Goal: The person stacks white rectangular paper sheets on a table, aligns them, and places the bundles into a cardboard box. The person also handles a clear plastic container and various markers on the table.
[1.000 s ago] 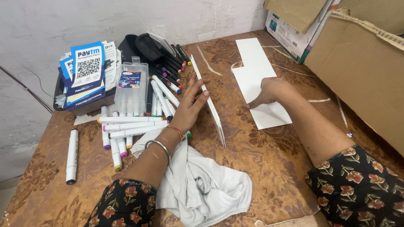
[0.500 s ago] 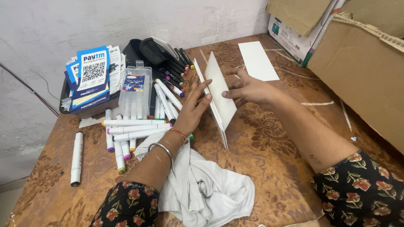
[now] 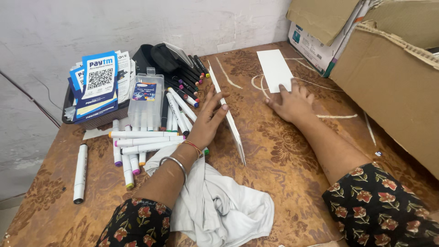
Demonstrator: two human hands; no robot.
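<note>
My left hand [image 3: 208, 120] holds a thin stack of white sheets [image 3: 233, 130] upright on its edge at the middle of the brown patterned table [image 3: 283, 183], fingers spread against the left face. My right hand [image 3: 291, 103] lies flat on the table further back, with its fingertips on the near edge of a single white sheet [image 3: 274, 69] that lies flat. A bangle and a thread band circle my left wrist.
Left of the stack lie several white and black markers [image 3: 146, 137], a clear plastic case [image 3: 146, 98], a black basket of printed cards [image 3: 91, 89] and one lone marker [image 3: 80, 171]. A crumpled white cloth [image 3: 224, 208] sits near me. Cardboard boxes [image 3: 388, 77] crowd the right side.
My right hand brought a white sheet over to the upright stack, let go of it, then moved back to the flat sheet at the rear. My left hand stayed in place.
</note>
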